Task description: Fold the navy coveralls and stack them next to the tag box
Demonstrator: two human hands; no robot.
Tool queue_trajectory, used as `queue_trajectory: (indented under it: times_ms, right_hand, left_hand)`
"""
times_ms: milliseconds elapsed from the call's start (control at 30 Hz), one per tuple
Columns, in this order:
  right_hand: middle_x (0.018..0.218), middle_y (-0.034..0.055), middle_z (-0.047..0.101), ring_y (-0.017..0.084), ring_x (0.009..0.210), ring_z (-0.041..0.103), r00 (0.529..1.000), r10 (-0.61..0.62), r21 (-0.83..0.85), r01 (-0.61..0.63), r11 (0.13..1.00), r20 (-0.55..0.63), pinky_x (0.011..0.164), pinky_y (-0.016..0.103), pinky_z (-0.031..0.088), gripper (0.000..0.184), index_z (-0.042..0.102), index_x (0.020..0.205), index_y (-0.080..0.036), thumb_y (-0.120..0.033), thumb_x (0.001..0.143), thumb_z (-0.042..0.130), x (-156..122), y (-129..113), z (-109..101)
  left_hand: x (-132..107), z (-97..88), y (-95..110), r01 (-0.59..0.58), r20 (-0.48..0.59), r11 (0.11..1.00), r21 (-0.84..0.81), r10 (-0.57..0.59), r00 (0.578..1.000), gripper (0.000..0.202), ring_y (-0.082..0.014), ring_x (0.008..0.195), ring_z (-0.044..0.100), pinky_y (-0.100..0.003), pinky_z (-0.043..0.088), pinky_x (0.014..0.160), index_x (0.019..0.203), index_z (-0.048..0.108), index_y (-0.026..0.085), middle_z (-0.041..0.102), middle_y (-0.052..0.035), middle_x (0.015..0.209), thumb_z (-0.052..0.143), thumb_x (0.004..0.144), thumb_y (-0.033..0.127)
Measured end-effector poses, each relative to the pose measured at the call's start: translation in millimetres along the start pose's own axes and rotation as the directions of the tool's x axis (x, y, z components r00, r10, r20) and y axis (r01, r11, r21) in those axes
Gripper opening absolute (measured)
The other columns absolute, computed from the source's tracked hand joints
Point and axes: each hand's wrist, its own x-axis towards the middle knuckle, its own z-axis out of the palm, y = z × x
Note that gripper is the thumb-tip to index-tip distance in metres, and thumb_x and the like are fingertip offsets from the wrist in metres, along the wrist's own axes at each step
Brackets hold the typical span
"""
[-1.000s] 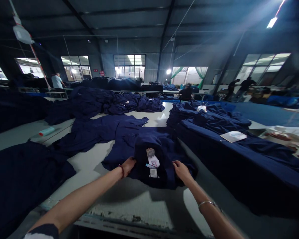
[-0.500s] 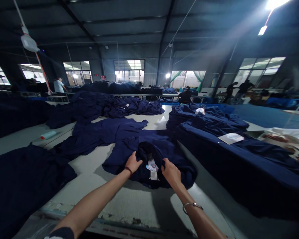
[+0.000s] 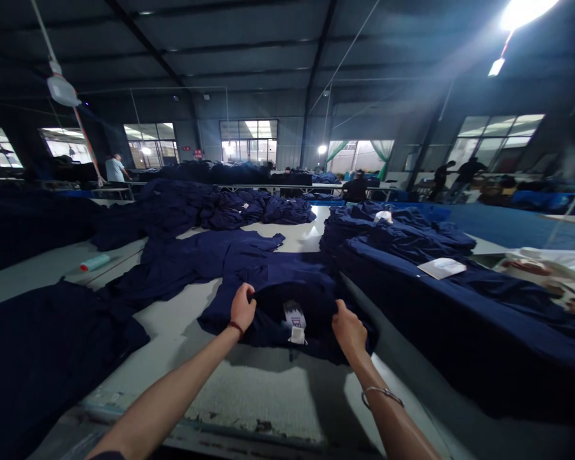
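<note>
A navy blue garment [image 3: 287, 287] lies on the white table [image 3: 249, 396] in front of me, its collar end toward me. White labels [image 3: 294, 319] show inside the neck. My left hand [image 3: 243, 308] is closed on the cloth at the left side of the neck opening. My right hand [image 3: 349, 329] is closed on the cloth at the right side. Both hands hold the opening spread wide. A silver bangle sits on my right wrist and a red band on my left.
More navy garments lie spread behind [image 3: 196, 255] and piled at the left [image 3: 38, 345], far left [image 3: 206, 207] and right [image 3: 397, 233]. A white paper [image 3: 441, 268] rests on the right pile. A teal roll [image 3: 94, 262] lies on the table. People stand far back [image 3: 115, 169].
My hands have moved apart along the neck opening, from close beside the labels to a wider grip. The view has tilted slightly.
</note>
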Motion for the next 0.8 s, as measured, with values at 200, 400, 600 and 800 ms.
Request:
queue_trajectory:
  times_ms: [200, 400, 600, 800]
  right_hand:
    - [0.116, 0.0131, 0.057, 0.025, 0.1, 0.056, 0.942, -0.179, 0.071, 0.207, 0.976, -0.284, 0.079, 0.034, 0.041, 0.043, 0.053, 0.119, -0.02, -0.012, 0.077, 0.047, -9, 9, 3]
    - [0.087, 0.0028, 0.062, 0.015, 0.084, 0.057, 0.815, -0.525, 0.395, 0.579, 0.713, -0.246, 0.081, 0.027, 0.043, 0.025, 0.061, 0.088, -0.022, -0.018, 0.087, 0.036, -18, -14, 16]
    - [0.091, 0.0081, 0.067, 0.019, 0.089, 0.061, 0.907, -0.398, 0.511, 0.409, 0.756, -0.138, 0.086, 0.03, 0.045, 0.02, 0.066, 0.089, -0.018, -0.023, 0.084, 0.048, -7, -16, 48]
    - [0.095, 0.0073, 0.069, 0.018, 0.088, 0.063, 0.945, -0.317, 0.586, 0.3, 0.752, -0.078, 0.084, 0.029, 0.048, 0.031, 0.063, 0.108, -0.016, -0.025, 0.08, 0.052, 1, -16, 60]
  left_hand:
    - [-16, -10.7, 5, -0.155, 0.17, 0.958, 0.241, 0.116, 0.979, 0.045, -0.0193, 0.102, 0.05, -0.029, 0.039, 0.091, 0.109, 0.054, 0.022, 0.052, -0.0044, 0.109, 0.06, 0.069, 0.004]
    - [-31, 8.4, 28, -0.469, 0.517, 0.872, 0.142, 0.338, 0.786, 0.012, -0.02, 0.099, 0.054, -0.032, 0.036, 0.092, 0.094, 0.064, 0.024, 0.061, -0.0034, 0.099, 0.057, 0.087, 0.03]
    - [-29, 27.9, 12, -0.388, 0.609, 0.904, 0.181, 0.207, 0.766, 0.041, -0.0254, 0.113, 0.049, -0.034, 0.038, 0.092, 0.117, 0.061, 0.028, 0.056, -0.0045, 0.128, 0.069, 0.077, 0.034]
    - [-34, 34.7, 25, -0.471, 0.54, 0.842, 0.264, 0.275, 0.795, 0.046, -0.0255, 0.11, 0.05, -0.036, 0.035, 0.094, 0.123, 0.058, 0.026, 0.058, -0.0086, 0.117, 0.069, 0.078, 0.028]
